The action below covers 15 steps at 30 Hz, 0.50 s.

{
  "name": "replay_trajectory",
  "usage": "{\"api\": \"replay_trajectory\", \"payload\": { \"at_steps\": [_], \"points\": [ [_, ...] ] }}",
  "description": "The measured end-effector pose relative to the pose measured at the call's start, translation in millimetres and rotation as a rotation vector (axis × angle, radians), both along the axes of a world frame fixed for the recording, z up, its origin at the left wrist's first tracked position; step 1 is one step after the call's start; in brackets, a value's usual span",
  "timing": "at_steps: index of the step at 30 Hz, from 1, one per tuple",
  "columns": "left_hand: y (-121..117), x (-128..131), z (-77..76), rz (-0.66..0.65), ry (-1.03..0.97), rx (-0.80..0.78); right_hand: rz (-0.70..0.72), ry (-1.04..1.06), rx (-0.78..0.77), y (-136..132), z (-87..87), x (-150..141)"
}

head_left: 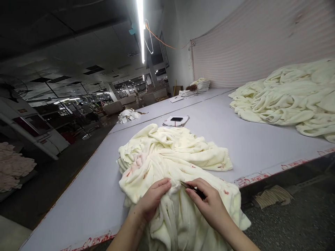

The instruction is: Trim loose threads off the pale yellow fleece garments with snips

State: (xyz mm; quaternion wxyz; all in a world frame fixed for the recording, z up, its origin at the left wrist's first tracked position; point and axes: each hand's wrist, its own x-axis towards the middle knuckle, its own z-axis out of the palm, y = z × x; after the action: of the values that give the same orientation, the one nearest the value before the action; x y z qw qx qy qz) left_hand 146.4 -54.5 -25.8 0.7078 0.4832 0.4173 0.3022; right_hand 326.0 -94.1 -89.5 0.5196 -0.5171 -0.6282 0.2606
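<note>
A cream fleece garment [172,157] with small pink prints lies bunched on the grey cutting table [89,198], its near part hanging over the front edge. My left hand [153,200] pinches a fold of this fleece, fingers closed on the fabric. Just to its right, my right hand [209,205] grips a small dark thread snipper [192,188], its tip pointing at the pinched fold. The two hands are a few centimetres apart.
A large heap of cream fleece pieces [290,97] fills the table's far right. A black phone on papers [176,120] lies beyond the garment. Folded stacks [199,85] sit at the far end, a small fabric pile [128,115] at the left edge. Machines stand left.
</note>
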Motion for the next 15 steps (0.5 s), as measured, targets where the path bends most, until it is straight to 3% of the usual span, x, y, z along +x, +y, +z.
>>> {"api": "replay_trajectory", "payload": {
  "at_steps": [5,10,13,15],
  "points": [
    [2.2,-2.1,-5.0,-0.024,0.048,0.031,-0.014,-0.040,0.033,0.7,2.6,-1.1],
    [0.5,0.2,1.0,-0.114,0.147,0.140,-0.036,-0.001,-0.064,4.4,2.1,-0.9],
    [-8.4,5.9,2.3,-0.145,0.412,0.491,-0.033,-0.017,-0.107,3.5,-0.2,1.1],
    [-15.8,8.7,-2.5,0.029,0.638,0.853,0.023,-0.020,-0.094,1.3,-0.5,3.7]
  ]
}}
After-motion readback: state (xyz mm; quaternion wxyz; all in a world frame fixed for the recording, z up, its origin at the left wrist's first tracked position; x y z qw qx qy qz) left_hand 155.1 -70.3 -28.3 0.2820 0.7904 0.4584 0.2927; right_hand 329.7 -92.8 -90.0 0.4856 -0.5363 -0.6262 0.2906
